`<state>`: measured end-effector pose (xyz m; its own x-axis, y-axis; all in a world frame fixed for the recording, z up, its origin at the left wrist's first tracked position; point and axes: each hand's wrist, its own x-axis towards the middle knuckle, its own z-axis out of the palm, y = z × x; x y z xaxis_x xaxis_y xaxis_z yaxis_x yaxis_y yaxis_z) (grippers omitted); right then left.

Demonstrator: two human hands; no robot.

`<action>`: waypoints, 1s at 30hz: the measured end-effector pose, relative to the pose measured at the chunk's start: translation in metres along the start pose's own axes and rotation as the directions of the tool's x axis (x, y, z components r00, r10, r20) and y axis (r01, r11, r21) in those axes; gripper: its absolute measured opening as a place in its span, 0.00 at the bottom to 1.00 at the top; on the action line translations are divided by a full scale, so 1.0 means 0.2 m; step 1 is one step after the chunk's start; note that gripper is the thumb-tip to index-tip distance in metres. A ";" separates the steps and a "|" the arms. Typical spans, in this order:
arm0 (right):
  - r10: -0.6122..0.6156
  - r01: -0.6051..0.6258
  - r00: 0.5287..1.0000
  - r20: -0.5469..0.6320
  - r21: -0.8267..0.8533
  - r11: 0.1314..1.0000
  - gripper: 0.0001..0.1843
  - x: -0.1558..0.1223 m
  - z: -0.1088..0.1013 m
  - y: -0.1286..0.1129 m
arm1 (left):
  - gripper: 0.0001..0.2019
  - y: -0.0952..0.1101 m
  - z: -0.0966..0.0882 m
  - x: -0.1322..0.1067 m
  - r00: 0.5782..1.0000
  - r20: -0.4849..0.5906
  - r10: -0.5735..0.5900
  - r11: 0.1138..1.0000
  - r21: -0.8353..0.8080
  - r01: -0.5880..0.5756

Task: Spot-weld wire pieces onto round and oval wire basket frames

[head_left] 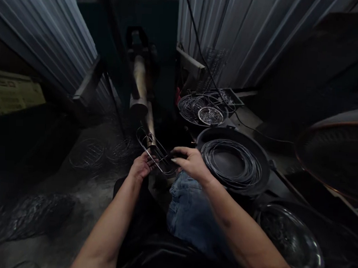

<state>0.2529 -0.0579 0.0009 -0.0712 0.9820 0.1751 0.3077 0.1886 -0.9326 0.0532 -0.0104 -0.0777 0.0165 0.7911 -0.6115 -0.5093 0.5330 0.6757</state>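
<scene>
A bent metal wire frame (162, 170), rounded at its ends, lies across the lower tip of a spot-welder-like machine's brass-coloured rod (151, 128). At the frame's left side, my left hand (141, 166) has its palm turned up and its fingers curled on the wire. My right hand (192, 163) is at the frame's right end, thumb and fingers brought together in a pinch. What sits between those fingertips is too dark to make out. Above the frame, a thicker brass-coloured arm (140, 78) reaches forward from the machine.
A dark pan (202, 141) with a coil of wire (231, 162) stands at right. Behind it are wire rings and a small bowl (210, 116) of metal pieces. A shiny round tray (306, 252) is lower right. Wire pieces (88, 153) lie on the floor at left. A black cable (198, 43) hangs down.
</scene>
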 end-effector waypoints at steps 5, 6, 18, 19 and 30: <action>0.045 -0.048 0.999 0.025 0.123 0.991 0.13 0.11 0.03 0.00 | 0.09 0.00 0.01 -0.01 1.000 -0.023 -0.001 1.000 0.005 0.001; 0.043 -0.049 0.998 0.049 0.129 0.990 0.15 0.14 0.04 -0.02 | 0.09 0.00 0.01 -0.01 1.000 -0.023 0.005 1.000 0.009 -0.005; 0.139 -0.161 0.980 0.143 0.149 0.976 0.13 0.24 0.14 -0.10 | 0.10 -0.02 -0.03 0.03 0.999 0.028 0.024 0.998 -0.062 -0.022; 0.139 -0.159 0.981 0.138 0.143 0.977 0.13 0.23 0.13 -0.10 | 0.09 -0.02 -0.03 0.03 0.999 0.032 0.029 0.997 -0.067 -0.027; 0.160 -0.167 0.985 0.061 0.130 0.977 0.12 0.05 0.12 -0.03 | 0.13 0.04 -0.03 -0.05 0.994 0.025 -0.109 0.985 -0.128 0.112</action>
<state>0.2281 -0.0500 0.0002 -0.0782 0.9969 0.0038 0.1894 0.0186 -0.9817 0.0438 -0.0161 -0.0695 0.0940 0.7354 -0.6710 -0.6101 0.5752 0.5449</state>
